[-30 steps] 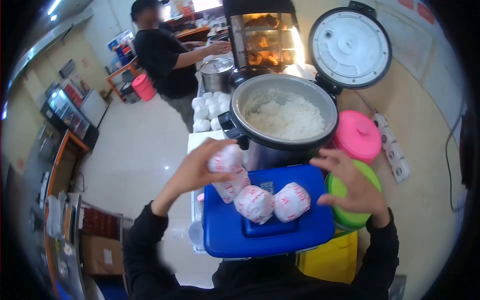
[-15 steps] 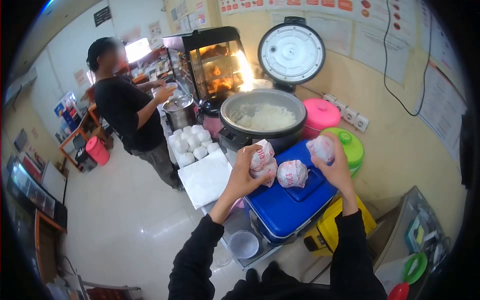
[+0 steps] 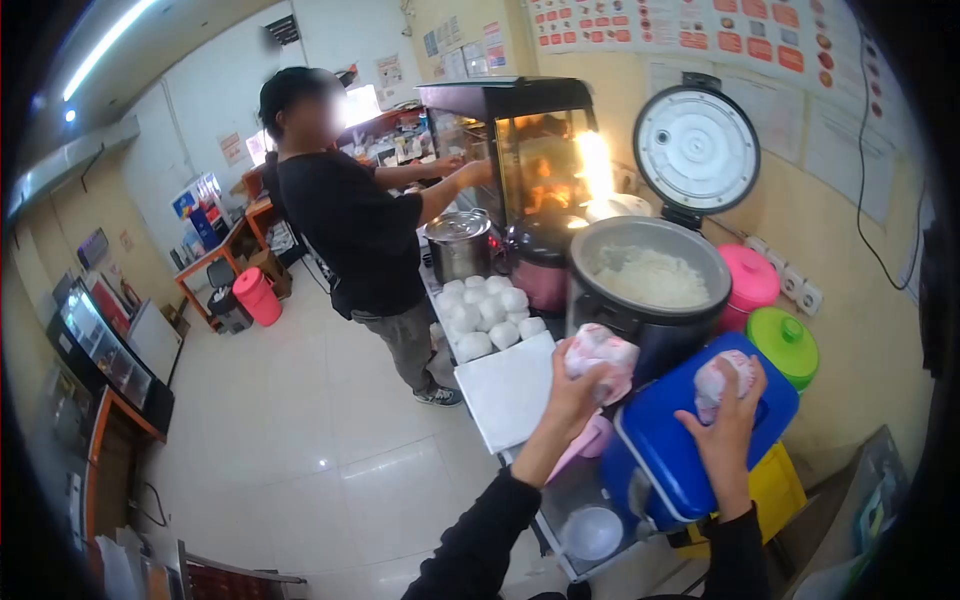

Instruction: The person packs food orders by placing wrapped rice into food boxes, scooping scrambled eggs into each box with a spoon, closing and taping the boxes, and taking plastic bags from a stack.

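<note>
My left hand (image 3: 572, 405) is closed around wrapped rice packets (image 3: 607, 350) in white paper with red print, held up in front of the rice cooker (image 3: 650, 325). Whether it grips one or two is hard to tell. My right hand (image 3: 730, 430) has its fingers wrapped round another rice packet (image 3: 711, 388), over the lid of the blue cooler box (image 3: 660, 440). White rice (image 3: 650, 278) fills part of the open cooker. Left of my left hand lie a stack of white paper sheets (image 3: 508, 390) and a pile of white wrapped balls (image 3: 488, 315).
A co-worker (image 3: 345, 220) in black stands at the left, arms reaching to a lit glass display case (image 3: 545, 170). Nearby are a steel pot (image 3: 460, 250), a pink tub (image 3: 748, 280), a green-lidded tub (image 3: 785, 345), a clear bowl (image 3: 591, 532) and a yellow container (image 3: 775, 490).
The view has swung left. The packet that lay alone on the blue lid is no longer seen there. The co-worker's arms have moved to the display case.
</note>
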`<state>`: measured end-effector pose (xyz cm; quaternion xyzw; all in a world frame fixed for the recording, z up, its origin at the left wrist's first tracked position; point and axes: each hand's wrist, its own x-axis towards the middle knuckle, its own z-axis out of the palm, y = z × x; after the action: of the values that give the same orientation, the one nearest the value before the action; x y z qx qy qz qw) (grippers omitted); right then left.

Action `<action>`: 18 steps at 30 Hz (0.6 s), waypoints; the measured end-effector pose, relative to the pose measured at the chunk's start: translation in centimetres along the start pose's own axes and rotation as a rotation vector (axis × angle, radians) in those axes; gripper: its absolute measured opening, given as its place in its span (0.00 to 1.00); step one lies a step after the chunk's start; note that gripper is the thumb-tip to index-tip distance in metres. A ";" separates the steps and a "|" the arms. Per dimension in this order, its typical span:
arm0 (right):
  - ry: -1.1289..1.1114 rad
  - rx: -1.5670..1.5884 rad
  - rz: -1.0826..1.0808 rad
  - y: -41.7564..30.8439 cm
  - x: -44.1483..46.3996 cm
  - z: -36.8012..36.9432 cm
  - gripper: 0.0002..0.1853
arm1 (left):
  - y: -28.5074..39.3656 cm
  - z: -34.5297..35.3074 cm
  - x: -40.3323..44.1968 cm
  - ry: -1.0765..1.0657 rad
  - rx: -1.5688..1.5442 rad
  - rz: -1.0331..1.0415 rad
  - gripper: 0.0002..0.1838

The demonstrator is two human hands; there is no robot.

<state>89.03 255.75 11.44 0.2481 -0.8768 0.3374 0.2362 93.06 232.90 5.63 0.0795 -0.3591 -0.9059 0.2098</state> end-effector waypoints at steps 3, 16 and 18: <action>0.103 -0.059 0.028 2.0 0.4 2.2 0.42 | 7.6 -7.6 -5.5 -0.100 -0.231 -0.036 0.44; 1.019 1.029 0.176 -19.0 1.2 11.5 0.32 | 43.2 -41.2 -16.0 0.243 0.022 0.371 0.41; 1.090 1.073 0.032 -28.6 1.9 17.9 0.30 | 46.8 -45.4 -13.1 0.232 -0.040 0.404 0.40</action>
<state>100.16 223.92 14.30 0.1146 -0.3559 0.7951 0.4775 133.37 180.02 4.43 0.1056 -0.3231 -0.8373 0.4283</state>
